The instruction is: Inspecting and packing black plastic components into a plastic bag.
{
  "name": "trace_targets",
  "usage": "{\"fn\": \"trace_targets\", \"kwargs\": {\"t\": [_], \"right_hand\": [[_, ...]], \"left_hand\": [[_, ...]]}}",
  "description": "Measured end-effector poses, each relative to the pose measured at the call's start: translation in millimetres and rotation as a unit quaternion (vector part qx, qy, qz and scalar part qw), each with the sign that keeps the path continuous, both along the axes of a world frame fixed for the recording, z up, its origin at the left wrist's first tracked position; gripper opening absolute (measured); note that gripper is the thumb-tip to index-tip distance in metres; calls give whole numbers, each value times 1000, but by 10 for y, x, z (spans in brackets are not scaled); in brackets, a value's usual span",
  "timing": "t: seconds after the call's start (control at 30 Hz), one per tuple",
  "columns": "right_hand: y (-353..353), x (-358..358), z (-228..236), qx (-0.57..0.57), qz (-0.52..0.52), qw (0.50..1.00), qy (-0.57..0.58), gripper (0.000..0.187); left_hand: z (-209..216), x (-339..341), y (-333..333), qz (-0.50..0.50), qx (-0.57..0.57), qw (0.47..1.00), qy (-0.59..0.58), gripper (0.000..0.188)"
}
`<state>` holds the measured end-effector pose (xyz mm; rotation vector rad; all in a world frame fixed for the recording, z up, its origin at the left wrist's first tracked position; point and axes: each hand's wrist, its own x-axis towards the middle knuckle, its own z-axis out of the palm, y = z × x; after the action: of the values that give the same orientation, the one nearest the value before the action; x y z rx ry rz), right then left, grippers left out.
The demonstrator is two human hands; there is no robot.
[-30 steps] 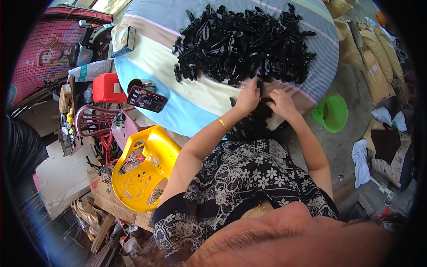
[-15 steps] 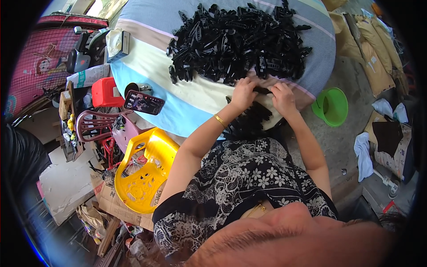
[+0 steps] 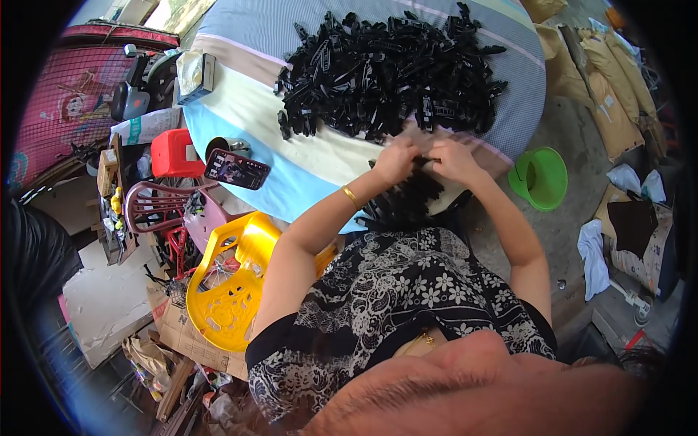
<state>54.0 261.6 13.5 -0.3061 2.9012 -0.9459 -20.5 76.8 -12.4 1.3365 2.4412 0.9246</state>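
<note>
A large heap of small black plastic parts (image 3: 385, 73), some of them with slots, lies on the striped cloth of the table (image 3: 240, 87). At its near edge my left hand (image 3: 397, 160) and my right hand (image 3: 451, 160) meet, fingers closed around a small black plastic piece (image 3: 421, 161) that is mostly hidden. Motion blurs the fingertips. Just below my hands, close to my body, sits a second pile of black pieces (image 3: 408, 200), partly covered by my left wrist.
Left on the table are a phone (image 3: 236, 169), a metal cup (image 3: 227, 145) and a tissue box (image 3: 196, 76). A yellow chair (image 3: 233, 298) and a red stool (image 3: 174, 152) stand left. A green bucket (image 3: 549, 178) and brown sacks (image 3: 607, 109) stand right.
My hands have come closer together, the right one moving left. The black piece between them shows less than before. The heap looks the same.
</note>
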Motion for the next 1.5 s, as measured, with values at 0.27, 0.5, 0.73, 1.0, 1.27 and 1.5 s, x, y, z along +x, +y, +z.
{"fn": "trace_targets", "kwargs": {"t": [0.27, 0.5, 0.73, 1.0, 1.27, 1.5], "right_hand": [[431, -826, 362, 127, -189, 937, 265, 27], [532, -1069, 222, 142, -191, 950, 202, 16], [554, -798, 219, 128, -193, 959, 164, 20], [498, -1018, 231, 182, -203, 946, 178, 17], [553, -1304, 146, 247, -231, 941, -16, 22], [454, -704, 384, -41, -182, 981, 48, 39]], "left_hand": [[82, -316, 537, 259, 54, 964, -26, 53], [131, -296, 635, 289, 16, 949, -122, 58], [121, -294, 569, 287, 36, 942, -169, 56], [157, -75, 117, 46, 9, 980, 193, 31], [-57, 211, 61, -5, 60, 992, 110, 26], [-76, 148, 133, 117, 11, 993, 23, 34]]}}
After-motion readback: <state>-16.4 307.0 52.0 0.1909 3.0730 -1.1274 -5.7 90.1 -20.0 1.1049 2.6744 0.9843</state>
